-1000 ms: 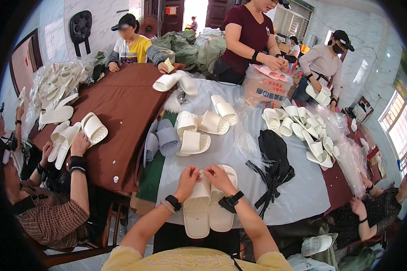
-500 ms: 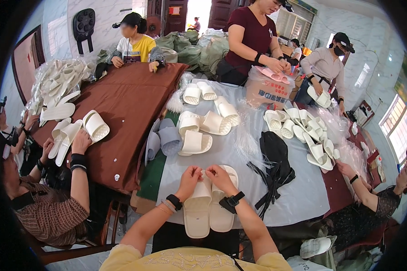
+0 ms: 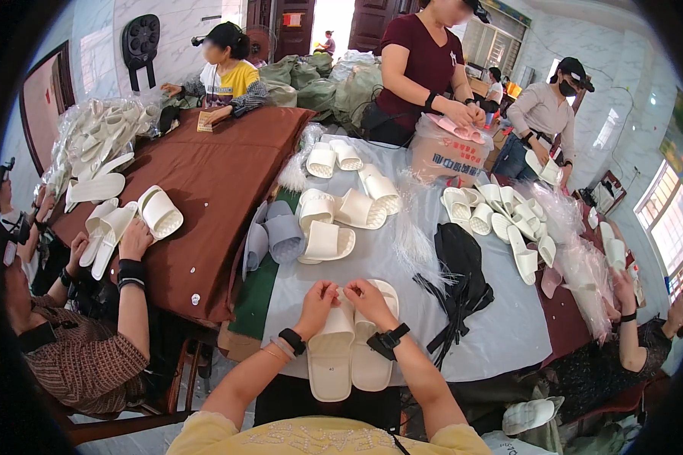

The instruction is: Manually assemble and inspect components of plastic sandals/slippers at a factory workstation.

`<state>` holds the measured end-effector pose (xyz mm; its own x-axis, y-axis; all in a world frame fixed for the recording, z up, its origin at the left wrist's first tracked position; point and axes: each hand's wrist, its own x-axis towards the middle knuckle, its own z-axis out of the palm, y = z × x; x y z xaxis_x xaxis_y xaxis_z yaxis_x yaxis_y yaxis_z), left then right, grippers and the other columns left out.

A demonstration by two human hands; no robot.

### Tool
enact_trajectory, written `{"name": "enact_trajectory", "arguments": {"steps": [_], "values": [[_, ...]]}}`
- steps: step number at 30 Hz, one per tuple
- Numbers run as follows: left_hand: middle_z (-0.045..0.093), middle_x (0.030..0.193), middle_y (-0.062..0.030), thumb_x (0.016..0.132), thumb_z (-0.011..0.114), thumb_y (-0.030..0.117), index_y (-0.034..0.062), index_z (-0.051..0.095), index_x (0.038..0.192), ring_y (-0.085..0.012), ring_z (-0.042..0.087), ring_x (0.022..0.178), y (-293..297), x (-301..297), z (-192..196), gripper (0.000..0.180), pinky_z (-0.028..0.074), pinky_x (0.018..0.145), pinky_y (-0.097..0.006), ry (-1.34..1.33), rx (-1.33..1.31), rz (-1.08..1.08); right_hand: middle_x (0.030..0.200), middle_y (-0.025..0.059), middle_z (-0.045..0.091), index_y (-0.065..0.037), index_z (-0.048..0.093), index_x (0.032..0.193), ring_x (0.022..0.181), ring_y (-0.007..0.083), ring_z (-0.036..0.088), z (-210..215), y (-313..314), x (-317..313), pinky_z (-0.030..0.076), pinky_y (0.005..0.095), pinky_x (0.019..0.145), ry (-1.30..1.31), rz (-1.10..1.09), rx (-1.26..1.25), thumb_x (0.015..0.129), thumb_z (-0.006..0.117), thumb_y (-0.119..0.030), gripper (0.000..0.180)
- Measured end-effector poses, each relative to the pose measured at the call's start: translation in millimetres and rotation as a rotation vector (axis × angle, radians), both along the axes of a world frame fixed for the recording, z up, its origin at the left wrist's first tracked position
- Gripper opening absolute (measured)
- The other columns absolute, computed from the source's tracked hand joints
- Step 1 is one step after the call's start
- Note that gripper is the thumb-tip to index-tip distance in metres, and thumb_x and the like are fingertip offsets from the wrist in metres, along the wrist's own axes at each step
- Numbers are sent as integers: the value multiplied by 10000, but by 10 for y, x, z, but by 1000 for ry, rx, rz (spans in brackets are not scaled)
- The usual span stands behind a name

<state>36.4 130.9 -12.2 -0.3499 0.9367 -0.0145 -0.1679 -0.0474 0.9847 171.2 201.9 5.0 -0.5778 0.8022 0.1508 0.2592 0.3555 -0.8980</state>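
Note:
A pair of cream slide slippers lies at the near edge of the table, soles toward me. The left slipper (image 3: 330, 362) and the right slipper (image 3: 370, 369) sit side by side, touching. Over their straps, my left hand (image 3: 320, 305) pinches with thumb and forefinger. My right hand (image 3: 369, 305) makes a similar pinch close beside it, fingertips nearly meeting. Whatever lies between the fingers is too small to make out. Beyond my hands stand several cream slippers (image 3: 329, 241), with grey slippers (image 3: 285, 232) to their left.
Thin white plastic strands (image 3: 415, 246) lie right of the slippers, beside a black bundle with strings (image 3: 463, 262). A heap of cream slippers (image 3: 501, 216) is at the right. Co-workers work around both tables. A brown-covered table (image 3: 212, 197) adjoins at left.
My hands have barely moved. At the right, a co-worker's hand has lifted a slipper away from the heap. The person in yellow at the back now holds a small tan piece.

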Motion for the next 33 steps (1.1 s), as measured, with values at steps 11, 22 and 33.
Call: {"name": "enact_trajectory", "arguments": {"steps": [11, 22, 33], "values": [[535, 779, -22, 916, 481, 175, 7, 508, 927, -84, 530, 678, -2, 1, 14, 171, 463, 640, -221, 59, -1, -34, 795, 101, 610, -8, 579, 904, 677, 182, 563, -53, 20, 2, 451, 284, 620, 26, -20, 39, 813, 599, -191, 206], [535, 778, -23, 917, 473, 162, 14, 508, 925, -89, 527, 673, -23, 6, 50, 152, 454, 639, -228, 125, 10, -49, 799, 107, 617, -14, 589, 893, 673, 198, 573, -41, 20, -5, 458, 297, 619, -2, -20, 84, 811, 600, -194, 199], [534, 768, -22, 917, 479, 162, 8, 508, 918, -89, 530, 668, -28, 7, 61, 158, 451, 631, -226, 126, 25, -49, 785, 95, 603, -13, 585, 892, 674, 186, 561, -79, 33, 2, 452, 288, 621, 8, -21, 77, 814, 594, -198, 201]]}}
